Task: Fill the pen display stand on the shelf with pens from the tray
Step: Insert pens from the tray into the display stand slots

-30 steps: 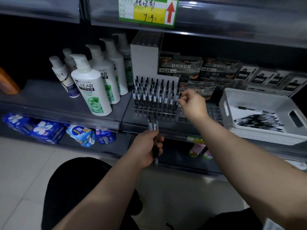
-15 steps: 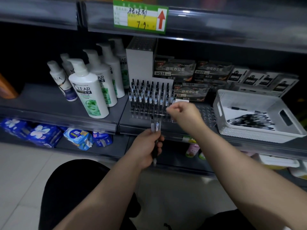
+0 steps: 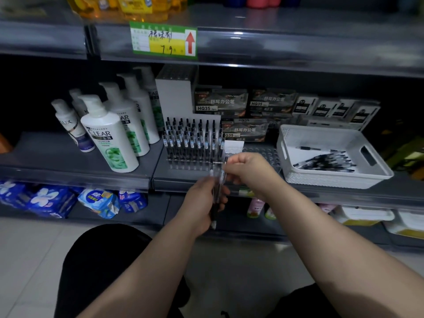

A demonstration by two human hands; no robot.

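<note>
The clear pen display stand point(image 3: 257, 152) sits on the middle shelf, its left part filled with several upright black pens point(image 3: 192, 141), its right holes bare. My left hand point(image 3: 204, 203) grips a small bundle of pens point(image 3: 216, 182) upright below the shelf edge. My right hand point(image 3: 247, 171) is curled just right of the bundle's tops, fingertips at one pen; whether it has hold of the pen is unclear. The white tray point(image 3: 298, 180) on the right holds several more black pens point(image 3: 325, 160).
White shampoo bottles point(image 3: 110, 136) stand left of the stand. Boxed pen packs point(image 3: 220, 102) line the back of the shelf. A price tag point(image 3: 164, 40) hangs on the shelf above. Packets point(image 3: 98, 201) lie on the lower shelf. My dark-clad knees are below.
My right hand has drawn back from the stand's filled rows down to the pen bundle in my left hand. The left hand has stayed in place with its pens.
</note>
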